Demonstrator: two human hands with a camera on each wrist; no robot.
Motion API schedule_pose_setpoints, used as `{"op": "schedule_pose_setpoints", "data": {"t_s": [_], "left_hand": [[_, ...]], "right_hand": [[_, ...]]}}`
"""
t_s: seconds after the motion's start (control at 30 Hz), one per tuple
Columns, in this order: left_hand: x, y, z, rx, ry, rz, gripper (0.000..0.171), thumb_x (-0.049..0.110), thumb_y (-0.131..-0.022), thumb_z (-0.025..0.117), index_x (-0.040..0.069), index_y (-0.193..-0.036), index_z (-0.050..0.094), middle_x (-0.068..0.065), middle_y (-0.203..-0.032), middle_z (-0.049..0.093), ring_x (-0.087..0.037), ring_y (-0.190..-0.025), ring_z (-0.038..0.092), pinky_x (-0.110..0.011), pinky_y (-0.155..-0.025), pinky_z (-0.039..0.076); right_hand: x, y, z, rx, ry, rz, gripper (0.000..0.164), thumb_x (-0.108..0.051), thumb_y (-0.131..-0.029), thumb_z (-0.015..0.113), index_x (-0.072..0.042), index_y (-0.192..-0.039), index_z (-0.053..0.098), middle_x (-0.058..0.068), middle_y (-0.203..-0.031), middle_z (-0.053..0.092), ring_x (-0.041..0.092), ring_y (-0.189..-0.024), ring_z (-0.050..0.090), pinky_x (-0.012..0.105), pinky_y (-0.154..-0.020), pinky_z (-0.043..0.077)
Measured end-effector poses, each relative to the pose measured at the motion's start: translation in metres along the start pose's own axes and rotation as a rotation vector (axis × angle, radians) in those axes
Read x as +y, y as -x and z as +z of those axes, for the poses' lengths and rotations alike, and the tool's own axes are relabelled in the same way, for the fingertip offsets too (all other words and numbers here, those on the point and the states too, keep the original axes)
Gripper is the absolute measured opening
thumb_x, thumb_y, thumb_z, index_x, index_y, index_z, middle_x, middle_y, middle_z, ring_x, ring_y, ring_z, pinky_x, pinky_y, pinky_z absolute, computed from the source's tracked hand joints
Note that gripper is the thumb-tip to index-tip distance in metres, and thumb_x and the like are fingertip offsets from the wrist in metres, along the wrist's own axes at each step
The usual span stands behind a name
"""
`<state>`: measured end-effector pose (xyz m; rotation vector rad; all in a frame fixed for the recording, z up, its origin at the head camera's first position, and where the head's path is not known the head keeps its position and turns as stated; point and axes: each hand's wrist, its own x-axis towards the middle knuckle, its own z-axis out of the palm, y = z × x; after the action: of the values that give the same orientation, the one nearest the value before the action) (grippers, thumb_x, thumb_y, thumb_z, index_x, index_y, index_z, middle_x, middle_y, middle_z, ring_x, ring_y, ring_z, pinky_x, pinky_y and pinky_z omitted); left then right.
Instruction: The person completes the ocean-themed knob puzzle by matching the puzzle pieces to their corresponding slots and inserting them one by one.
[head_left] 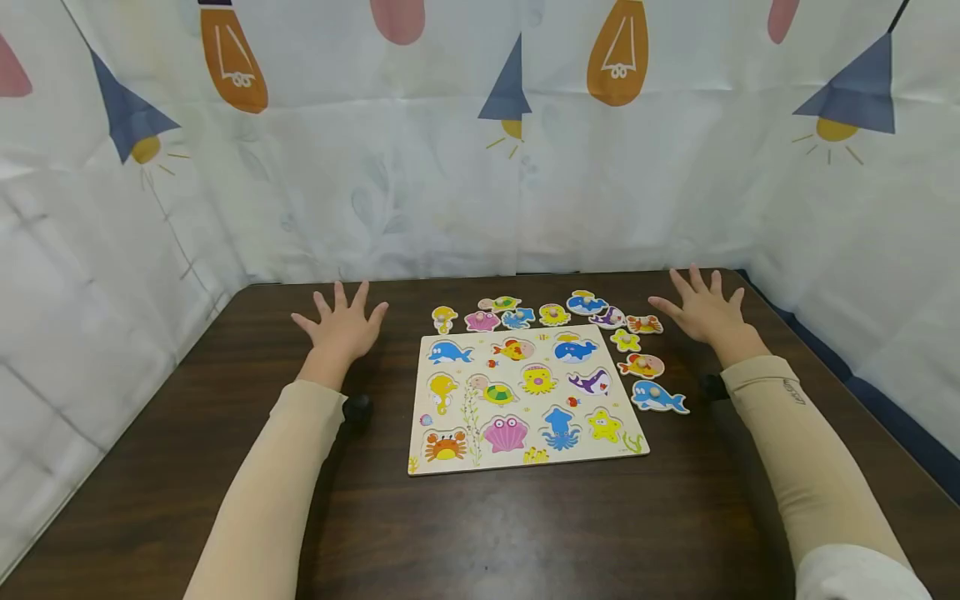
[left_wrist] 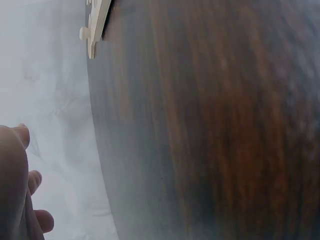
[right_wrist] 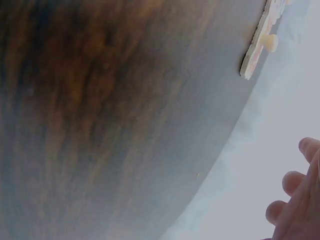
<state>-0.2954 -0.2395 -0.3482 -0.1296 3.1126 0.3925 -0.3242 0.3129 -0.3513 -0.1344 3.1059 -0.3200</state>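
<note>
My left hand (head_left: 342, 331) is stretched out with fingers spread, to the left of a wooden puzzle board (head_left: 490, 342) with printed sea animals. My right hand (head_left: 707, 310), fingers also spread and holding nothing, is at the far right, nearest the crab piece (head_left: 645, 325). Loose knobbed pieces lie along the board's back and right edges: a seahorse (head_left: 444, 318), a pink shell (head_left: 482, 322), an octopus (head_left: 554, 315), a starfish (head_left: 625, 340), a fish (head_left: 642, 365), a dolphin (head_left: 658, 397) and several others. In the right wrist view a piece's knob (right_wrist: 270, 43) shows near the top.
The dark wooden table (head_left: 510, 533) carries the board near its middle. A white curtain (head_left: 442, 183) printed with lamps and bulbs hangs behind and on both sides. Each wrist wears a small black camera, such as the left one (head_left: 357, 409).
</note>
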Motion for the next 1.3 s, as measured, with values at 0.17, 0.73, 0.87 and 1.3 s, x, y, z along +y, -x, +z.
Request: {"op": "schedule_pose_setpoints", "data": {"t_s": [0.17, 0.73, 0.87, 1.3], "left_hand": [[0.001, -0.001, 0.002, -0.008, 0.0, 0.009, 0.074, 0.058, -0.109, 0.024, 0.014, -0.167, 0.006, -0.031, -0.165, -0.011, -0.058, -0.146, -0.019, -0.082, -0.104, -0.013], [0.001, 0.002, 0.006, 0.018, 0.041, 0.001, 0.073, 0.057, -0.109, 0.025, 0.015, -0.167, 0.008, -0.031, -0.166, -0.007, -0.058, -0.147, -0.014, -0.082, -0.105, -0.008], [0.004, 0.005, 0.006, 0.026, 0.042, 0.011, 0.073, 0.057, -0.109, 0.025, 0.016, -0.167, 0.007, -0.03, -0.166, -0.006, -0.058, -0.147, -0.013, -0.082, -0.105, -0.008], [0.016, 0.015, 0.008, 0.021, 0.053, 0.081, 0.075, 0.061, -0.108, 0.023, 0.02, -0.167, 0.005, -0.026, -0.168, -0.006, -0.055, -0.149, -0.012, -0.081, -0.107, -0.008]], "right_hand": [[-0.003, 0.0, -0.002, -0.008, -0.004, -0.023, 0.104, -0.081, -0.096, 0.024, -0.005, -0.164, 0.006, 0.032, -0.165, -0.008, 0.06, -0.146, -0.015, 0.078, -0.107, -0.014], [-0.01, 0.013, -0.01, -0.017, 0.045, -0.115, 0.096, -0.074, -0.101, 0.028, -0.007, -0.165, 0.005, 0.032, -0.165, -0.007, 0.058, -0.146, -0.014, 0.077, -0.107, -0.014], [-0.016, 0.017, -0.011, 0.001, 0.043, -0.146, 0.095, -0.073, -0.101, 0.031, -0.006, -0.165, 0.009, 0.032, -0.165, -0.003, 0.058, -0.147, -0.011, 0.078, -0.107, -0.011], [-0.031, 0.03, -0.007, 0.027, 0.04, -0.221, 0.088, -0.064, -0.104, 0.041, -0.006, -0.165, 0.015, 0.028, -0.167, 0.004, 0.057, -0.149, -0.002, 0.076, -0.111, -0.004]]}}
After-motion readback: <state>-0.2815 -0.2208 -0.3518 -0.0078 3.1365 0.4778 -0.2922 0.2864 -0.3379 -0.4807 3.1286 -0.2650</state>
